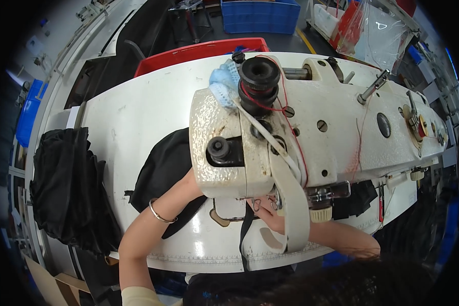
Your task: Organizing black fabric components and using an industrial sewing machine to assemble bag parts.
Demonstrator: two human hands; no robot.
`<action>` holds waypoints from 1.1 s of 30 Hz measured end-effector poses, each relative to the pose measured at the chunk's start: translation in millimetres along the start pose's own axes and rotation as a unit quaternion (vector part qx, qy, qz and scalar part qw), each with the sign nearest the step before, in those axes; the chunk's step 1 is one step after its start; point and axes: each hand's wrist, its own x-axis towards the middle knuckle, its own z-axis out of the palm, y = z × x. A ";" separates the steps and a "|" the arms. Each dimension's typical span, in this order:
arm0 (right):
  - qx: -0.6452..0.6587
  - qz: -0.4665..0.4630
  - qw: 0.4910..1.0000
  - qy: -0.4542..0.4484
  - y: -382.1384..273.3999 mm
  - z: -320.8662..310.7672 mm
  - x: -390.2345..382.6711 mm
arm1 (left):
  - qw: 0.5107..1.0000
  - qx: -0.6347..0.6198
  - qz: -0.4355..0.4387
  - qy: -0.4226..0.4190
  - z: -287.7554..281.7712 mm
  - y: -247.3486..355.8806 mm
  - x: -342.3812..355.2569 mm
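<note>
An off-white sewing machine [336,137] stretches across the table, its head covering the work under the needle. My left hand [191,184] reaches behind the machine head from the left, over a black fabric piece [163,163]; its fingers are hidden. On the other side, my right hand [271,217] is close to the needle area, partly behind a pale curved band [294,214]. Its fingertips are covered, so their grip does not show. Beside it, a narrow black fabric strip [246,237] runs down past the table's front edge.
A pile of black fabric [69,188] lies at the left on the white table [132,115]. More black cloth [354,201] rests under the machine's arm. Beyond the far edge are a red bin [199,51] and a blue crate [260,18]. Red thread [300,145] runs over the machine.
</note>
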 end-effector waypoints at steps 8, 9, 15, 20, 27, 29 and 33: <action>0.495 0.331 0.793 -0.127 -14.3 -44.9 32.1 | 0.928 0.365 0.034 0.065 19.2 31.1 -5.2; 0.496 0.329 0.794 -0.127 -12.3 -43.1 31.4 | 0.906 0.416 0.040 0.072 23.7 37.4 -5.6; -0.108 -0.174 0.979 -0.008 -18.7 -50.2 19.7 | 0.722 0.686 0.055 0.074 41.3 56.1 -24.2; -0.017 -0.297 0.952 -0.071 -78.4 -61.8 -14.2 | 0.617 0.778 -0.075 0.093 99.4 73.6 -120.5; 0.127 -0.323 0.935 0.072 -79.1 -58.3 1.2 | 0.746 0.627 -0.019 0.224 91.1 119.8 -123.2; 0.103 -0.223 0.964 0.100 -66.9 -61.2 22.9 | 0.747 0.630 -0.010 0.211 111.0 146.6 -110.4; 0.126 -0.006 0.972 0.197 -56.0 -34.6 80.3 | 0.742 0.641 0.001 0.194 131.0 157.0 -93.2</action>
